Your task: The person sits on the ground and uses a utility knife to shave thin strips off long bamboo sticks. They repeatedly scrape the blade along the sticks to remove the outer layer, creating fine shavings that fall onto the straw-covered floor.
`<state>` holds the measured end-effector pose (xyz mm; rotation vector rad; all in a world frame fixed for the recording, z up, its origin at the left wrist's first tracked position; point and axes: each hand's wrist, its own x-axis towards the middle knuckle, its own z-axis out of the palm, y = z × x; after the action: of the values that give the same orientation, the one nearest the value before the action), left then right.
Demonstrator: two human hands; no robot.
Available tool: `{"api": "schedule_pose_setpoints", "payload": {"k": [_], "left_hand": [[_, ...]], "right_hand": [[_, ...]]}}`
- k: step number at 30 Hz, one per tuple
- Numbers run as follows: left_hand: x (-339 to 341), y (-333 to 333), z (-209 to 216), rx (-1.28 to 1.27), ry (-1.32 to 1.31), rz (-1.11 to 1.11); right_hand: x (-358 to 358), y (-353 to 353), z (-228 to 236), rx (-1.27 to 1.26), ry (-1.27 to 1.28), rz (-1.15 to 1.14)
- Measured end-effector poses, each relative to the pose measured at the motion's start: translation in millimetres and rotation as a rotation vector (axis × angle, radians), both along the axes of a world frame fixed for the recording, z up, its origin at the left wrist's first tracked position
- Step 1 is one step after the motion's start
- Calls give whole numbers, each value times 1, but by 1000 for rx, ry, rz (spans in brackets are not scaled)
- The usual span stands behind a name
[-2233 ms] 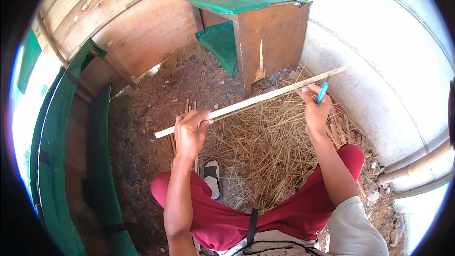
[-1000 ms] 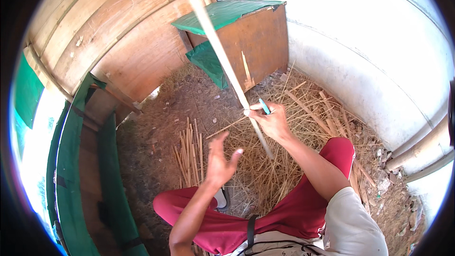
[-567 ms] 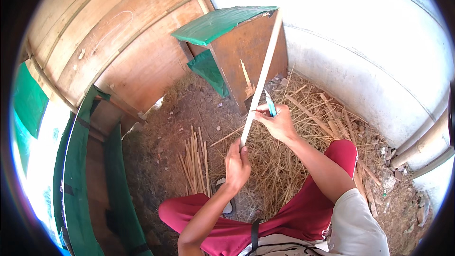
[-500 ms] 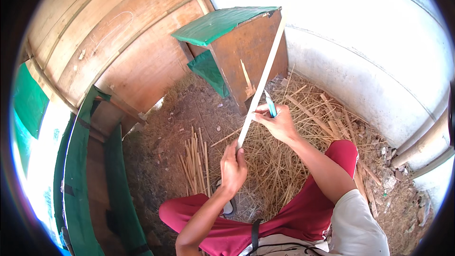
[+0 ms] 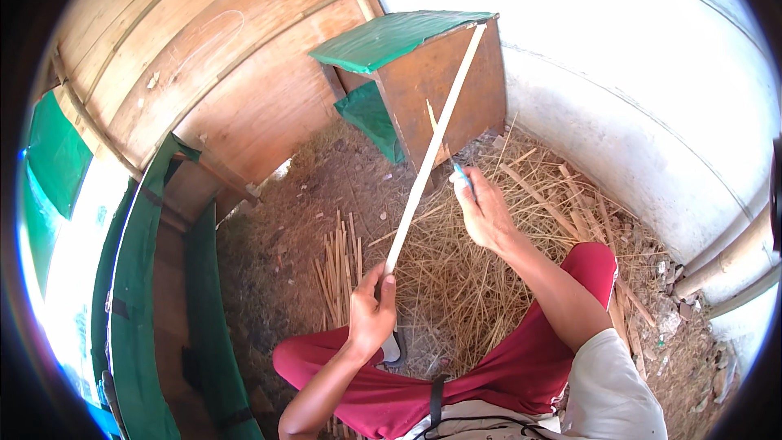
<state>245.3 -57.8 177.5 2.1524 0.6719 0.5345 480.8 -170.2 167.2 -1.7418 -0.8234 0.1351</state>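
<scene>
My left hand (image 5: 374,316) is closed round the lower end of a long pale bamboo strip (image 5: 436,144). The strip slants up and away to the right, its far end showing in front of the wooden cabinet. In my right hand (image 5: 486,213) is a light blue utility knife (image 5: 462,175), its tip pointing up and to the left. The knife lies a little to the right of the strip, with a gap between them. My fingers cover most of its handle.
Beyond the strip stands a wooden cabinet (image 5: 444,106) with a green sheet on top. Shavings (image 5: 440,277) litter the ground before me, and cut sticks (image 5: 338,265) lie to their left. A green-covered bench (image 5: 134,301) lines the left side; a white wall (image 5: 635,73) rises at right.
My left hand has moved left and down, drawing the strip with it. My right hand, which was at the strip with the knife, is now apart from it.
</scene>
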Motion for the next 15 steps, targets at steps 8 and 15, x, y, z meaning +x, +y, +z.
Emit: {"api": "schedule_pose_setpoints", "payload": {"k": [8,15], "left_hand": [[-28,-3,-4,-744,56,3],[-38,-3,-9,-748,107,-1]], "right_hand": [[-13,2,-15,-24,-186,105],[-19,6,-29,-72,-346,173]]}}
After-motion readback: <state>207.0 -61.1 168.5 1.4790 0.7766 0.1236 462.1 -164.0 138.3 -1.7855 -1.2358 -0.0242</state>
